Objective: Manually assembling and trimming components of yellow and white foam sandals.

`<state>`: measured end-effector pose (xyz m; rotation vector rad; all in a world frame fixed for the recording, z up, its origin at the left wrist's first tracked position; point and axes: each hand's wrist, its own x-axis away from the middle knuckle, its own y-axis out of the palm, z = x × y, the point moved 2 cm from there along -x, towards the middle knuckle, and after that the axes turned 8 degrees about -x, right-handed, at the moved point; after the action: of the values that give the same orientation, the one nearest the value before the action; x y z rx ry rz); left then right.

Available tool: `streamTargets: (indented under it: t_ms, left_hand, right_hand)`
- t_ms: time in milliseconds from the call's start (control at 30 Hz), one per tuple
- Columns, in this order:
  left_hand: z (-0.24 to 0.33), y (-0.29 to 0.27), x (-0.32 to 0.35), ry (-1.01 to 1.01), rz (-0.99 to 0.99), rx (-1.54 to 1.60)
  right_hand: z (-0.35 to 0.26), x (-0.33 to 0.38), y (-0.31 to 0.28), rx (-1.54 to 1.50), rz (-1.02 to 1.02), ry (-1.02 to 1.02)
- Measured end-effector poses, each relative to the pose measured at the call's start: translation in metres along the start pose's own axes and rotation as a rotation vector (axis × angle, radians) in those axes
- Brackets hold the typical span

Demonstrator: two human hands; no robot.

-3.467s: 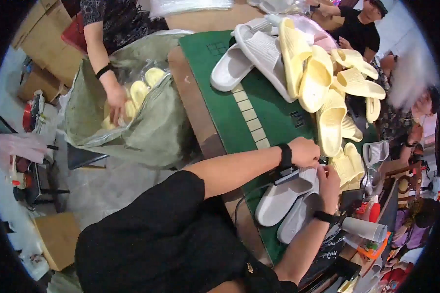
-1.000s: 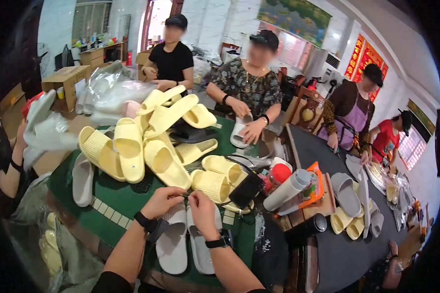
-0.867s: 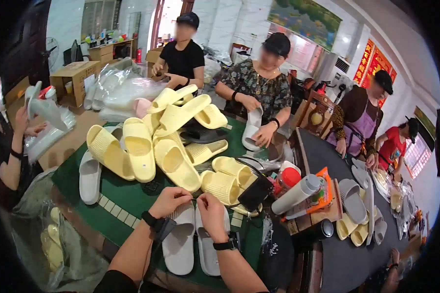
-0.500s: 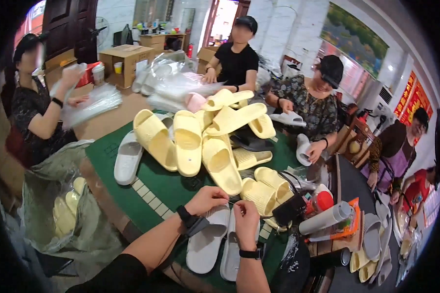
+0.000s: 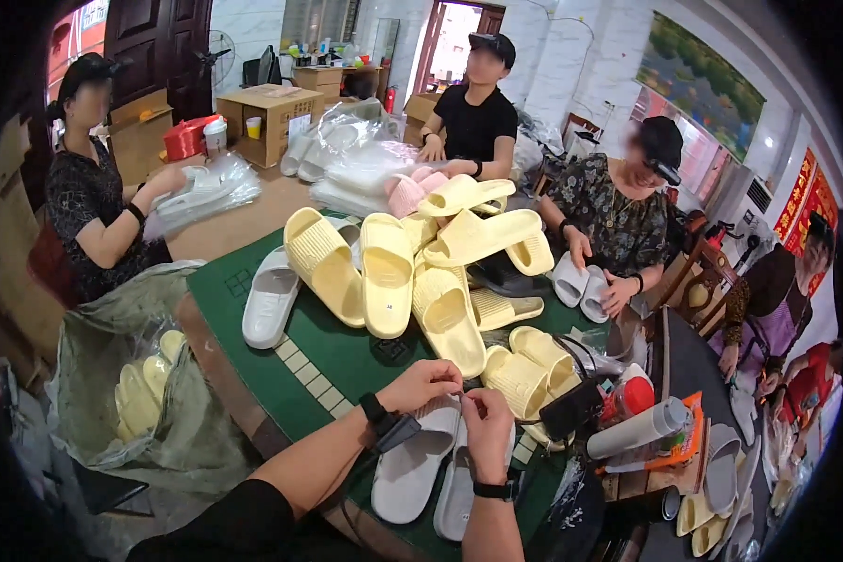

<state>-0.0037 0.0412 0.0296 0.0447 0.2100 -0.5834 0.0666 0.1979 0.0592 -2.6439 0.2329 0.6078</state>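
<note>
A pair of light grey slippers (image 5: 410, 465) lies side by side on the green mat (image 5: 244, 286) at the table's near edge. My left hand (image 5: 424, 384) and my right hand (image 5: 487, 421) meet over the toe ends, fingers pinched together on the upper edge of the pair. Whatever small thing sits between the fingertips is hidden. Both wrists wear black bands. Just beyond my hands rises a heap of yellow slippers (image 5: 389, 272).
A single white slipper (image 5: 270, 300) lies left on the mat. A clear bag (image 5: 140, 398) of yellow slippers hangs at the table's left. Three people sit around; one at right holds grey slippers (image 5: 579, 284). A white roll (image 5: 639, 429) and a red-capped bottle (image 5: 628, 398) stand right.
The view has swung from looking down at the table to looking across it and leftward. My hands have stayed together on the grey pair throughout.
</note>
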Motion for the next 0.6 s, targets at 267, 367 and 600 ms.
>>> streamTargets:
  t_ms: [267,367,600]
  left_hand:
    - [0.003,-0.002,0.001,-0.082,0.017,-0.168]
    - [0.006,0.001,0.0,-0.032,0.034,-0.188]
    - [0.013,0.009,0.001,-0.048,-0.044,-0.366]
  right_hand:
    - [-0.003,-0.001,-0.003,-0.095,0.132,0.066]
    - [-0.005,-0.001,-0.003,-0.093,0.134,0.078]
    - [-0.013,-0.001,-0.005,-0.132,0.138,-0.002]
